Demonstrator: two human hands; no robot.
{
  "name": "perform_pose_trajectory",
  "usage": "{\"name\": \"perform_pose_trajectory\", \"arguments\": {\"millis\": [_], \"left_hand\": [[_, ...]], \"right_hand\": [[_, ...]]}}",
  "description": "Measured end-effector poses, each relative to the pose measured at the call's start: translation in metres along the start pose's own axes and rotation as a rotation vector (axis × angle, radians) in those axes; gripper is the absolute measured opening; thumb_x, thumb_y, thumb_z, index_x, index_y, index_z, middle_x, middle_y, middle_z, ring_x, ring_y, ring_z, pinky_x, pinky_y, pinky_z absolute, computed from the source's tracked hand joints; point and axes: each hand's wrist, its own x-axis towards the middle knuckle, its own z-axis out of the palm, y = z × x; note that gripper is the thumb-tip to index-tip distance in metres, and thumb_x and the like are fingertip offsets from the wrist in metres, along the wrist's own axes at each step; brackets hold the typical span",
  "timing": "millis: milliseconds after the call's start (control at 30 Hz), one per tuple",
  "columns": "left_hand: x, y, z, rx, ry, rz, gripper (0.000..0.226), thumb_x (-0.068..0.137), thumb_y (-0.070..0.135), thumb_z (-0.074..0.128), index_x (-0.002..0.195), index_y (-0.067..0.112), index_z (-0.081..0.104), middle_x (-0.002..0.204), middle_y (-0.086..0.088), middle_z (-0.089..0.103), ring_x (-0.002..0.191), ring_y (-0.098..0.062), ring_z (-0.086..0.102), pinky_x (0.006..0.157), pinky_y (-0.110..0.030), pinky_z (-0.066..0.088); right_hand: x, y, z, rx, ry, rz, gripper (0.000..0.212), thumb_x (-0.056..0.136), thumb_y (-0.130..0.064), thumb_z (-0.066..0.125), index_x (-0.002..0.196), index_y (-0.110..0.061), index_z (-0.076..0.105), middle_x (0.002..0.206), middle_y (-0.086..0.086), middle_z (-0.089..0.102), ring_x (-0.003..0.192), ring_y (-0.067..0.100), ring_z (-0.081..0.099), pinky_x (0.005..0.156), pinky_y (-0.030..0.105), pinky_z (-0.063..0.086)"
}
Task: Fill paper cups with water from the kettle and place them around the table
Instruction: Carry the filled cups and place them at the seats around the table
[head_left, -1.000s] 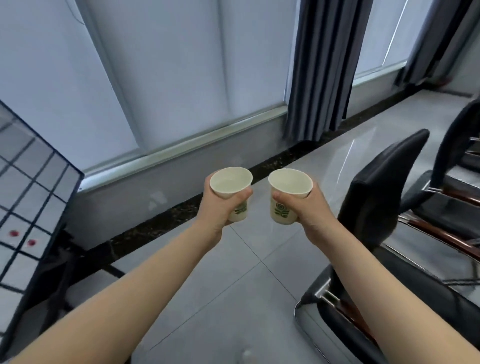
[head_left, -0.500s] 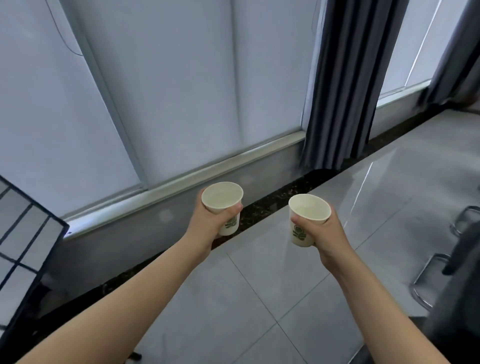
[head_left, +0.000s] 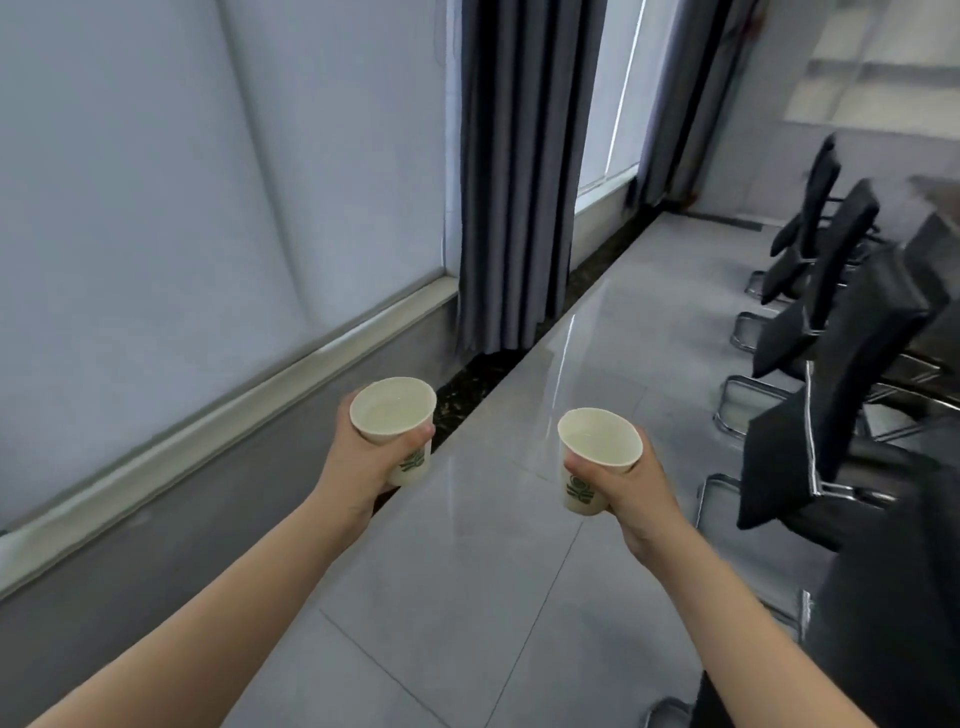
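Note:
I carry two cream paper cups with a green emblem, one in each hand, both upright over the grey tiled floor. My left hand grips the left cup around its side. My right hand grips the right cup the same way. Water shows inside each cup. The cups are held apart at about chest height. Neither the kettle nor the table top is plainly in view.
A row of black chairs with chrome bases runs along the right. Dark grey curtains hang at the window ahead. A pale wall with a sill lines the left. An aisle of tiled floor lies between wall and chairs.
The view has swung right along the aisle, bringing the row of chairs into sight. The two cups have moved further apart; both hands keep their grip.

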Motion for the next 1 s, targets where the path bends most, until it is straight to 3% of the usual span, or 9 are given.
{"name": "perform_pose_trajectory", "arguments": {"millis": [167, 267, 367, 467, 633, 700, 800, 1000], "left_hand": [[0.107, 0.002, 0.041, 0.041, -0.211, 0.005, 0.091, 0.048, 0.042, 0.086, 0.128, 0.024, 0.047, 0.12, -0.01, 0.059, 0.111, -0.027, 0.059, 0.069, -0.04, 0.057], [0.157, 0.009, 0.077, 0.047, -0.287, 0.01, 0.087, 0.045, 0.043, 0.082, 0.123, 0.031, 0.046, 0.118, -0.004, 0.058, 0.107, -0.022, 0.059, 0.069, -0.041, 0.056], [0.2, 0.011, 0.118, 0.037, -0.351, 0.007, 0.078, 0.042, 0.044, 0.08, 0.112, 0.04, 0.045, 0.114, 0.004, 0.057, 0.103, -0.015, 0.058, 0.075, -0.045, 0.055], [0.239, 0.006, 0.16, 0.04, -0.43, 0.014, 0.075, 0.044, 0.043, 0.08, 0.111, 0.038, 0.047, 0.112, 0.003, 0.058, 0.102, -0.015, 0.058, 0.076, -0.044, 0.054], [0.307, -0.016, 0.242, 0.003, -0.529, -0.031, 0.049, 0.059, 0.021, 0.076, 0.094, 0.045, 0.052, 0.079, 0.024, 0.061, 0.07, 0.006, 0.059, 0.069, -0.039, 0.049], [0.332, -0.021, 0.271, -0.015, -0.534, -0.058, 0.052, 0.058, 0.022, 0.076, 0.097, 0.045, 0.051, 0.087, 0.02, 0.061, 0.075, 0.003, 0.06, 0.07, -0.038, 0.05], [0.382, -0.027, 0.328, -0.02, -0.526, -0.092, 0.066, 0.052, 0.029, 0.081, 0.106, 0.041, 0.045, 0.104, 0.011, 0.058, 0.094, -0.006, 0.059, 0.075, -0.039, 0.055], [0.471, -0.029, 0.435, -0.028, -0.549, -0.072, 0.052, 0.06, 0.022, 0.075, 0.101, 0.04, 0.047, 0.096, 0.014, 0.06, 0.088, -0.003, 0.06, 0.08, -0.043, 0.054]], "right_hand": [[0.066, -0.008, -0.013, 0.017, 0.11, -0.033, 0.07, 0.047, -0.02, 0.082, 0.11, -0.027, 0.052, 0.098, -0.004, 0.063, 0.077, 0.0, 0.063, 0.059, 0.017, 0.05], [0.101, -0.013, -0.026, 0.009, 0.193, -0.046, 0.066, 0.05, -0.018, 0.08, 0.11, -0.024, 0.052, 0.094, -0.002, 0.063, 0.067, -0.004, 0.064, 0.055, 0.017, 0.05], [0.136, -0.015, -0.044, 0.011, 0.302, -0.031, 0.061, 0.051, -0.022, 0.079, 0.104, -0.033, 0.052, 0.1, -0.005, 0.063, 0.083, 0.003, 0.063, 0.069, 0.026, 0.052], [0.173, -0.013, -0.066, 0.037, 0.4, -0.013, 0.069, 0.042, -0.03, 0.084, 0.104, -0.036, 0.053, 0.104, -0.007, 0.064, 0.097, 0.012, 0.06, 0.082, 0.035, 0.051], [0.253, -0.008, -0.119, 0.098, 0.441, -0.017, 0.059, 0.06, -0.011, 0.085, 0.105, -0.032, 0.052, 0.103, -0.005, 0.063, 0.096, 0.013, 0.059, 0.082, 0.033, 0.048], [0.284, -0.01, -0.14, 0.091, 0.439, -0.025, 0.052, 0.072, -0.002, 0.08, 0.105, -0.031, 0.052, 0.102, -0.006, 0.062, 0.095, 0.012, 0.058, 0.079, 0.029, 0.047], [0.34, -0.018, -0.177, 0.052, 0.449, -0.027, 0.054, 0.067, -0.004, 0.083, 0.103, -0.031, 0.053, 0.102, -0.007, 0.063, 0.095, 0.01, 0.059, 0.076, 0.027, 0.047], [0.448, -0.04, -0.242, 0.013, 0.46, -0.034, 0.051, 0.073, 0.005, 0.076, 0.104, -0.028, 0.05, 0.101, -0.004, 0.06, 0.091, 0.008, 0.058, 0.071, 0.021, 0.047]]}}
